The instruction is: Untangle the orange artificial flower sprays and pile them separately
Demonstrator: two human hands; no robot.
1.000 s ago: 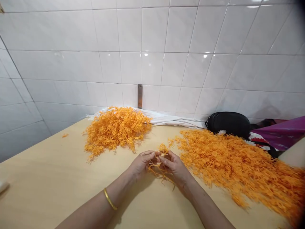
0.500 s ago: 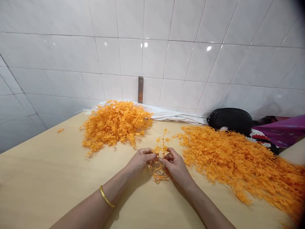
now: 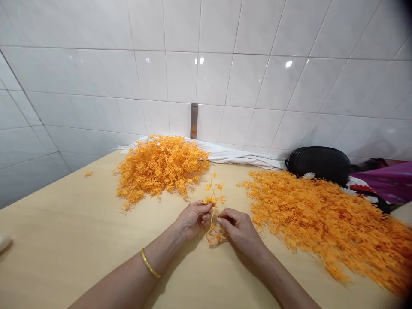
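Note:
My left hand (image 3: 192, 219) pinches an orange plastic sprig (image 3: 214, 198) between thumb and forefinger, its branched tips pointing away toward the wall. Below the pinch, a thin orange stem (image 3: 211, 225) hangs and curls into loose loops above the table. The right hand (image 3: 242, 231) is close by on the right, thumb and forefinger pressed together beside the stem. Whatever lies in its fingertips is too small or hidden to name. Looped strands pass near its curled fingers; I cannot tell whether they are gripped.
A heap of orange sprigs (image 3: 162, 167) lies at the back left; a wider heap (image 3: 322, 214) spreads along the right. Behind are a white cloth (image 3: 238, 156), a black bag (image 3: 318, 164) and purple fabric (image 3: 388, 178). A pale object (image 3: 4, 243) shows at the left edge.
My right fingers have come away from the sprig's upper part and sit slightly lower and to the right. The left hand keeps its pinch. The view has shifted a little.

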